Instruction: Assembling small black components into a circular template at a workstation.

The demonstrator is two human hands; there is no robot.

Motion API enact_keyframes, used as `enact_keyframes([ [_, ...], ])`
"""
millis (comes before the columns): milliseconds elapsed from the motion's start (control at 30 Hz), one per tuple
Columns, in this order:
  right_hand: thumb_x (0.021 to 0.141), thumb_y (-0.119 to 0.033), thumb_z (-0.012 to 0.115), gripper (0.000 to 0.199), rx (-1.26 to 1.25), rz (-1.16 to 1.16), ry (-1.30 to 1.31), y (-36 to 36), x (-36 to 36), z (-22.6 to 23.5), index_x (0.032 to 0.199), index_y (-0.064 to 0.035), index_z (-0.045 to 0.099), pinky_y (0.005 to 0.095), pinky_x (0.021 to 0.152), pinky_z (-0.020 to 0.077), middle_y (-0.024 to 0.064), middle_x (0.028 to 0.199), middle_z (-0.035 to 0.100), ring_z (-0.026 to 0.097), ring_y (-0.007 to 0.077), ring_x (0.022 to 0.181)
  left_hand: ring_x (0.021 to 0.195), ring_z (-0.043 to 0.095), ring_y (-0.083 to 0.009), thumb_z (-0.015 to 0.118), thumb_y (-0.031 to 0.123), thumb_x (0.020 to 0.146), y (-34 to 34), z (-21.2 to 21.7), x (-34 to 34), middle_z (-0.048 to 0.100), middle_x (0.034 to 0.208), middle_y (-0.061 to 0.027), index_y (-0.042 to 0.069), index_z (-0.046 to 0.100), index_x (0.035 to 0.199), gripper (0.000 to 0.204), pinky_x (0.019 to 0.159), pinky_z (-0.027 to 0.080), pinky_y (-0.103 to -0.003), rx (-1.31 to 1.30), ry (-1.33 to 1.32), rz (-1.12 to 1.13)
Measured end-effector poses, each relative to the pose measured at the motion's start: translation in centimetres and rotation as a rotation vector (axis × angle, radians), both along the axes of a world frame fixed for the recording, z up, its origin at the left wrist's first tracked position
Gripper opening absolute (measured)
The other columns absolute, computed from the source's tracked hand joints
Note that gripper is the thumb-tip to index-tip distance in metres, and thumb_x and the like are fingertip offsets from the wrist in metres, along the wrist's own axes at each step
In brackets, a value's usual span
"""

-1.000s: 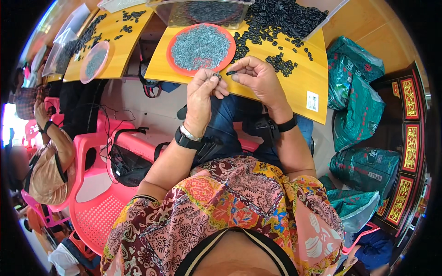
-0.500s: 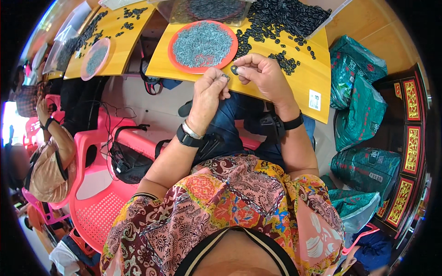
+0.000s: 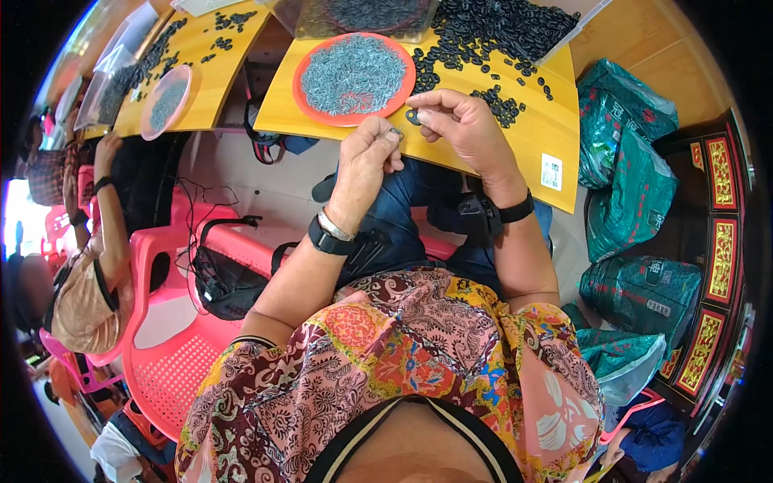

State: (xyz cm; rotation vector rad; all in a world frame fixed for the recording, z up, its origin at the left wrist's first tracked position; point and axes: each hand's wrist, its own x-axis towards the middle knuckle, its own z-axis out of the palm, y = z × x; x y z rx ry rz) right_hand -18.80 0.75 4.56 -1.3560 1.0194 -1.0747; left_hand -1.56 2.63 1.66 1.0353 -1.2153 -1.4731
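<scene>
My left hand (image 3: pixel 366 165) is closed in a pinch just past the table's near edge, with the tip of a small metal screw (image 3: pixel 398 131) showing at the fingertips. Close beside it, my right hand (image 3: pixel 469 133) grips a small black oval part (image 3: pixel 413 117) between thumb and forefinger. The part and the screw are slightly apart. Beyond my hands, a red plate (image 3: pixel 299 87) holds a heap of small silvery screws (image 3: pixel 354 74). Many matching black parts (image 3: pixel 501 106) lie scattered to the plate's right, and a larger black pile (image 3: pixel 515 28) sits behind them.
A clear plastic tub (image 3: pixel 322 22) stands behind the plate on the yellow table (image 3: pixel 527 149). Green woven bags (image 3: pixel 632 193) line the right side near a dark carved cabinet (image 3: pixel 717 233). A pink chair (image 3: pixel 181 370) is at my left; a co-worker (image 3: pixel 93 290) sits beyond it.
The black part in my right hand has turned slightly, and my right hand has shifted a little. My left hand stays nearly still. The co-worker's arm has risen toward the other table.
</scene>
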Motion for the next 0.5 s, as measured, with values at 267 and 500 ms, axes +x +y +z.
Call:
enact_keyframes([
  [267, 0.087, -0.003, 0.056, 0.020, -0.035, 0.092, 0.000, 0.8, 1.7, -0.8, 0.104, 0.0001, 0.065, 0.0195, 0.067, 0.0466, 0.0009, 0.084, 0.064, 0.056, 0.0054, 0.071, 0.061, 0.058, -0.0155, 0.044, 0.011, 0.090, -0.5, -0.1, 0.3, 0.059, 0.071, -0.0092, 0.002, 0.051, 0.087, 0.012, 0.057, 0.045, -0.022, 0.070, 0.363, -0.054],
  [500, 0.085, -0.004, 0.061, 0.019, 0.056, 0.183, -0.198, 0.6, 1.0, -1.6, 0.103, -0.0013, 0.063, 0.0206, 0.069, 0.0476, 0.0020, 0.088, 0.065, 0.058, 0.0062, 0.074, 0.059, 0.059, -0.0172, 0.044, 0.010, 0.090, -0.6, -0.3, 0.6, 0.060, 0.070, -0.0114, 0.001, 0.050, 0.087, 0.011, 0.056, 0.046, -0.023, 0.148, 0.467, -0.072],
])
